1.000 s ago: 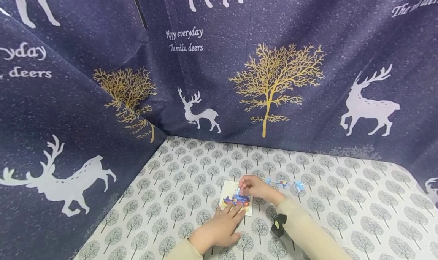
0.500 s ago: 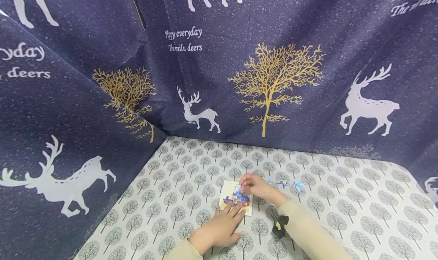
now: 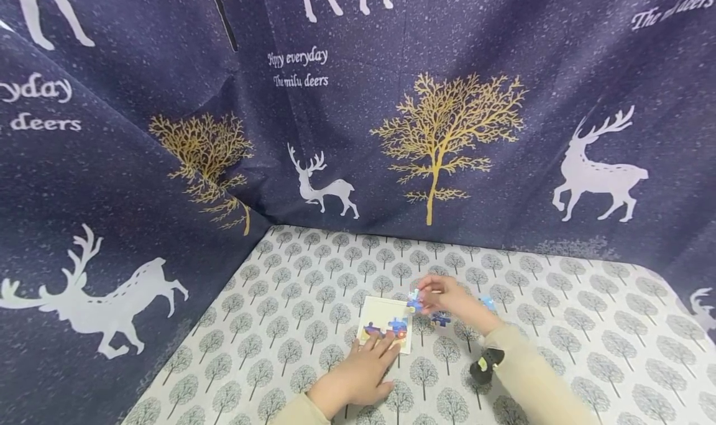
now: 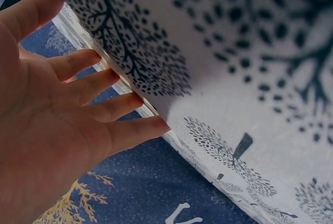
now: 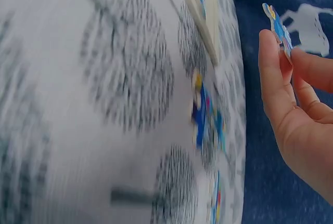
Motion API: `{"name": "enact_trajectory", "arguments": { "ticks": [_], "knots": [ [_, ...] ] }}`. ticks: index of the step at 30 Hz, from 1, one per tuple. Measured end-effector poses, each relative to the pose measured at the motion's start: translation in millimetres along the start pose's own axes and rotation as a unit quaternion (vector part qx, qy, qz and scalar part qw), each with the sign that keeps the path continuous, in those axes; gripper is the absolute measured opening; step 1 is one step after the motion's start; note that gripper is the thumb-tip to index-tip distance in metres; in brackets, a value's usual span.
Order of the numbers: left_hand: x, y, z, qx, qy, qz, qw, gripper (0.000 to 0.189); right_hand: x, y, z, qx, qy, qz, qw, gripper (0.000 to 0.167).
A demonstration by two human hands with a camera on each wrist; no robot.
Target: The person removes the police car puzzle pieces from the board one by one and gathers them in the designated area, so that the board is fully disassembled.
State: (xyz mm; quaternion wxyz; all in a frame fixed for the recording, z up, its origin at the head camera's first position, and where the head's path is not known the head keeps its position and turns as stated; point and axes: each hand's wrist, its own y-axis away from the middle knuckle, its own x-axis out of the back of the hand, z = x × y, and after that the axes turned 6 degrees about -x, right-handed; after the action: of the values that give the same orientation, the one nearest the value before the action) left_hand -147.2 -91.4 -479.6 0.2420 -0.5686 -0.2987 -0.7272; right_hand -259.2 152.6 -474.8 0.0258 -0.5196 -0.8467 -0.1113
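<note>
My left hand (image 3: pixel 358 369) rests with its fingers straight across the lower edge of a small cream puzzle board (image 3: pixel 386 307). Along the lower part of that board lie a purple-blue puzzle piece (image 3: pixel 371 329) and a blue puzzle piece (image 3: pixel 397 325), partly covered by the fingertips. To the right of the board, my right hand (image 3: pixel 447 297) pinches a jigsaw piece (image 5: pixel 281 31) between thumb and fingers, above the table. Below this hand a dark blue loose puzzle piece (image 3: pixel 440 319) lies on the cloth. The left wrist view shows the left palm, but no pieces.
A light blue puzzle piece (image 3: pixel 488 302) lies farther right, partly behind the right forearm. A black strap device (image 3: pixel 485 366) sits on the right wrist. White tree-patterned cloth (image 3: pixel 313 276) covers the table, and a dark blue deer-print curtain (image 3: pixel 335 133) hangs behind it.
The right hand has moved right, off the board, carrying a puzzle piece. The board's upper part now shows bare, and the dark blue loose piece is exposed. The left hand stays put.
</note>
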Motion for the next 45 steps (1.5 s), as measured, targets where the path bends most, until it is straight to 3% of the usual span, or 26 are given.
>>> {"name": "enact_trajectory", "arguments": {
  "ticks": [6,19,26,45],
  "knots": [
    [1.3,0.9,0.7,0.000,0.010,0.002,0.9999,0.067,26,18.0,9,-0.006,-0.011,0.012,0.9998,0.035],
    [0.5,1.6,0.7,0.002,0.007,-0.005,1.0000,0.067,58,49.7,29,-0.034,0.064,0.026,0.9970,0.040],
    [2.5,1.1,0.4,0.004,0.007,-0.004,1.0000,0.067,59,55.1,34,-0.020,0.101,0.022,0.9944,0.035],
    [-0.3,0.7,-0.6,-0.003,0.007,0.002,1.0000,0.067,44,56.6,28,-0.042,0.148,0.110,0.9819,0.026]
  ]
}}
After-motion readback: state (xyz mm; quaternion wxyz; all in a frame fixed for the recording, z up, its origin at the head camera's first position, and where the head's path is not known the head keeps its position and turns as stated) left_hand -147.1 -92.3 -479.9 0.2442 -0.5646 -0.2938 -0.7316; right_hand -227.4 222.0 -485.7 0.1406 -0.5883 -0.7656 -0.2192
